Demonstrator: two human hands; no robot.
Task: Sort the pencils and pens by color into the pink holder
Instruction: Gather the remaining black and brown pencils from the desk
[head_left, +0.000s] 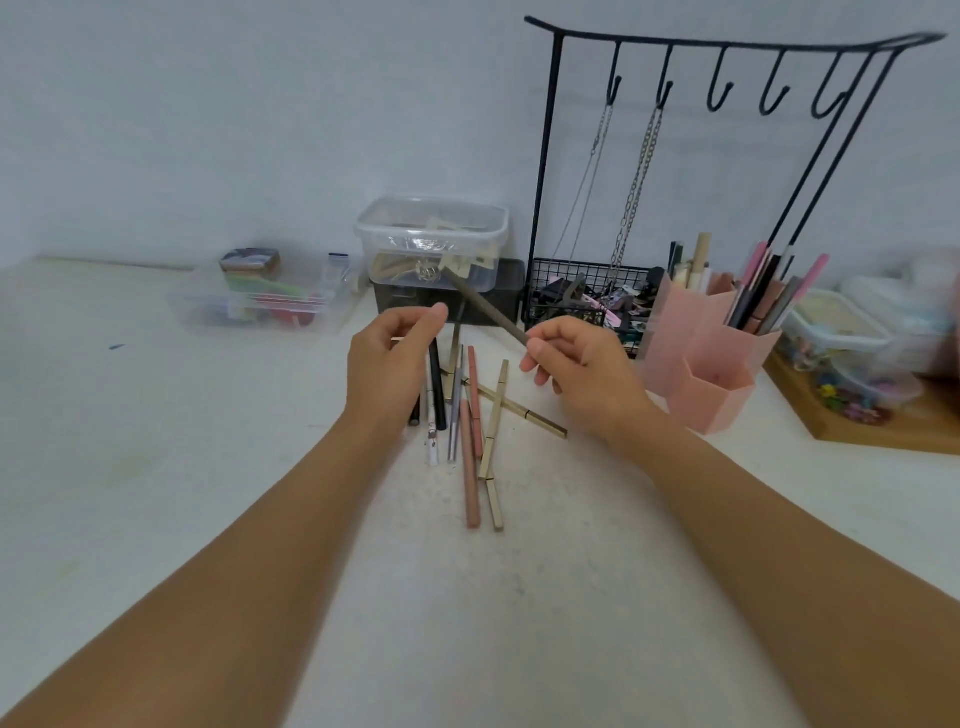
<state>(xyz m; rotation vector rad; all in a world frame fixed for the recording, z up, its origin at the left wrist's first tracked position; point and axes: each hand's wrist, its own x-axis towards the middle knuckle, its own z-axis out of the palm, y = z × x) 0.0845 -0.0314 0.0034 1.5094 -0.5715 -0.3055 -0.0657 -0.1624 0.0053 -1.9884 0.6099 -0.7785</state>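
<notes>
The desk (156, 493) carries everything, and the relation that matters lies on its right side: the pink holder (711, 358) stands just to the right of the right hand (582, 369), so that hand is far nearer it than the left.

The holder has several compartments. The tall rear ones already hold upright pens in pink, black and grey (769, 291); the low front compartment (711, 400) appears empty, though its floor is only partly visible.

The right hand pinches a dark grey-brown pencil (488, 312) by its near end. Its long axis runs up and to the left, away from the holder, so my guess is the pencil must swing rightward and stand up to drop in.

The left hand (389, 364) hovers with fingers curled; a thin dark stick by its fingertips may be held, but I cannot tell.

Between the hands, loose on the desk, lie the unsorted pens (467, 415): gold, salmon-pink, black, white and grey, mostly pointing away from the person.
</notes>
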